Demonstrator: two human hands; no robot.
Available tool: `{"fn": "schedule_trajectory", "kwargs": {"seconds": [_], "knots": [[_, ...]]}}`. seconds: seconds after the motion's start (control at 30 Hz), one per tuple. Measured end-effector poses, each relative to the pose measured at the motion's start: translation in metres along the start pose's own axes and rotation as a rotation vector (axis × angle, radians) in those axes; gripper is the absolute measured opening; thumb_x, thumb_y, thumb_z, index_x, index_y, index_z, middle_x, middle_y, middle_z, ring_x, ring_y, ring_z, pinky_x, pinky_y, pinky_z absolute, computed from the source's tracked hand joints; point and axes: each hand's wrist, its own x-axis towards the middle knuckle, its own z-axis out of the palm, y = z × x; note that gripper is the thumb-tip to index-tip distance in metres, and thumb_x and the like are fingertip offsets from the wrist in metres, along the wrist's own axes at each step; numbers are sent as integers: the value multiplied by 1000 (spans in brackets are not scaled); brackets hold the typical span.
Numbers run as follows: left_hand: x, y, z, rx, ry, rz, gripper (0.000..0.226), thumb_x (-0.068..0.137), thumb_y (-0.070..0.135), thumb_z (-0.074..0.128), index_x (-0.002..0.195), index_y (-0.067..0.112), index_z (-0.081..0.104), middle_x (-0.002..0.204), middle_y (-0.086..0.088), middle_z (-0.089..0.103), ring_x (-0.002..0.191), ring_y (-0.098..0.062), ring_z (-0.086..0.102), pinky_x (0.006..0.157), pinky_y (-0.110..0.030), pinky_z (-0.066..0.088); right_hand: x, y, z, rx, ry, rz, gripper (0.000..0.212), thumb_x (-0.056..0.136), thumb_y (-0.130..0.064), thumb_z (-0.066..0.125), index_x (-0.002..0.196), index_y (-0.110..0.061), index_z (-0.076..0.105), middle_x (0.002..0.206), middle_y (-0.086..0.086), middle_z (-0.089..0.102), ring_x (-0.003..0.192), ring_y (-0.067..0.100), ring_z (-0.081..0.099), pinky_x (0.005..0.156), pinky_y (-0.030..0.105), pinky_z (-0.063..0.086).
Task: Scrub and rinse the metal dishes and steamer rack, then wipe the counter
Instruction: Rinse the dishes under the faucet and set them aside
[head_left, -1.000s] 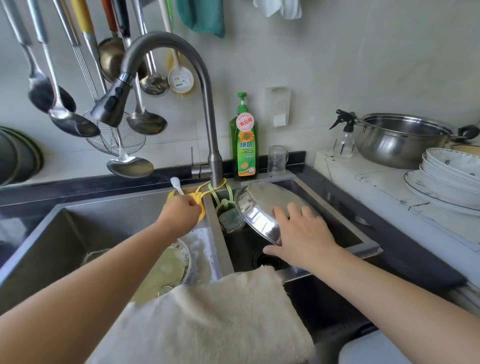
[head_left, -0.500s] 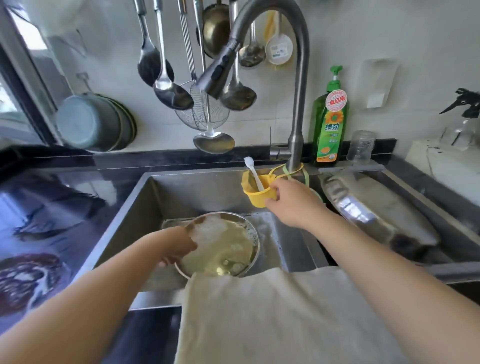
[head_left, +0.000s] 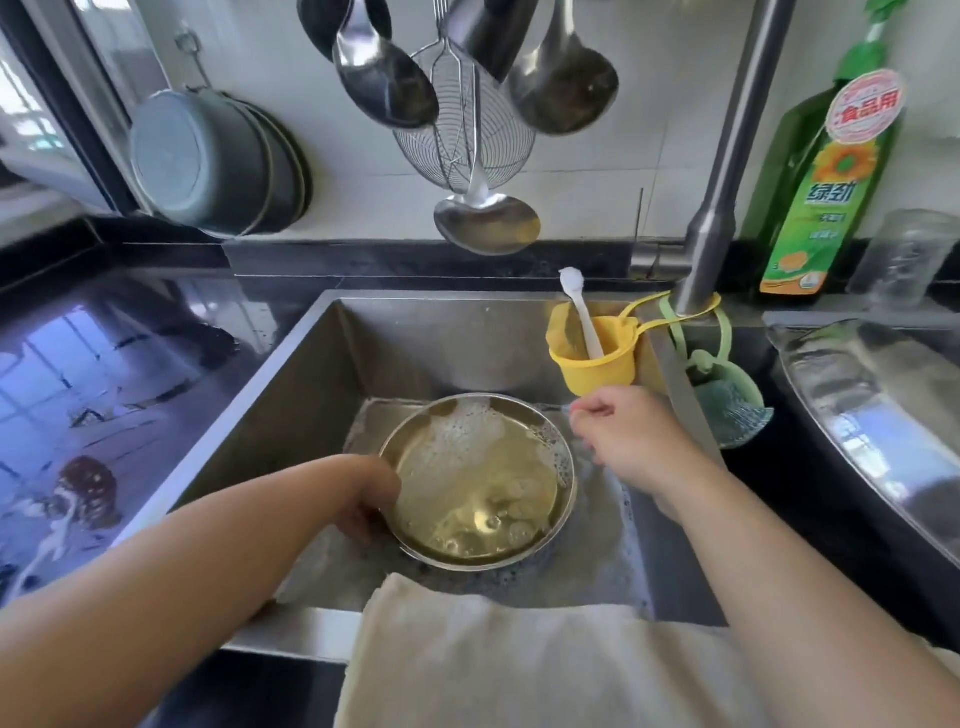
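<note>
Head view: we're early in the scrubbing. Our left hand (head_left: 363, 499) grips the rim of the sudsy metal bowl (head_left: 480, 480) in the left sink basin (head_left: 415, 343); our right hand (head_left: 631, 434) hovers curled, contents unclear. Rinsing, a large metal dish (head_left: 878, 410) and table wiping remain.

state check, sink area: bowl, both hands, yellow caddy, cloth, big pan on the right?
metal bowl: upright in left basin, soapy water inside
left hand: grips bowl rim
right hand: curled, contents unclear
yellow caddy: hangs from faucet, holds white brush
cloth: draped over sink edge
large pan: tilted in right basin
</note>
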Motion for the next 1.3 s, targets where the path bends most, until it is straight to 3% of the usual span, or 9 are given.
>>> {"fn": "schedule_trajectory", "kwargs": {"seconds": [0.07,0.13,0.27,0.5,0.67,0.9,1.03,1.13,1.3], "knots": [[-5,1,2,-36,45,41,19,92,-2,60,111,-1,65,83,-16,74,64,-26,70,53,-34,62,2,-1,0,2,-9,-8,21,92,-21,55,95,-10,72,80,5,70,80,24,63,75,45,54],[-9,2,2,-4,91,51,9,93,-3,55,95,2,63,58,-10,67,46,-20,63,43,-29,57,4,0,1,5,-9,-6,21,92,-20,54,96,-6,70,86,18,71,78,24,61,75,47,55],[-20,11,-8,-43,192,92,13,90,-3,51,90,0,64,57,-12,65,34,-17,57,35,-25,49,5,0,0,46,-11,20,18,97,-26,57,110,-25,69,97,0,71,93,23,68,87,49,59],[-36,16,-23,-180,264,156,26,97,6,41,80,3,62,45,-9,56,30,-14,49,37,-15,36,3,-1,-1,53,-29,18,27,97,-28,59,123,-24,66,109,1,69,103,25,66,92,48,57],[-53,30,-25,-181,316,222,40,98,9,39,60,4,49,40,-10,44,33,-19,36,42,-18,26,6,-1,-2,55,-30,11,22,97,-27,59,119,-26,63,111,1,67,105,27,65,95,48,56],[-94,67,-47,-207,398,395,23,101,5,37,90,0,56,44,-10,53,39,-18,44,38,-20,39,5,-2,-2,68,-33,6,10,95,-26,57,101,-21,64,103,7,69,98,32,66,91,54,57],[-122,75,-56,-70,476,478,20,96,2,42,86,-3,58,46,-13,57,41,-23,50,40,-23,40,3,-3,-3,97,-45,19,28,95,-27,59,122,-20,64,111,6,69,104,30,66,94,50,56],[-148,64,-67,156,672,580,15,92,11,47,89,6,61,64,-14,65,57,-30,61,53,-31,48,1,-2,-3,68,-49,9,32,93,-30,59,125,-25,63,112,3,68,106,27,65,94,48,56],[-184,33,-79,568,1027,717,17,104,21,43,89,18,36,76,-6,48,72,-36,49,66,-40,39,-12,-9,-2,21,33,-7,32,96,-28,57,127,-22,63,116,3,68,102,27,65,91,46,57]]}}
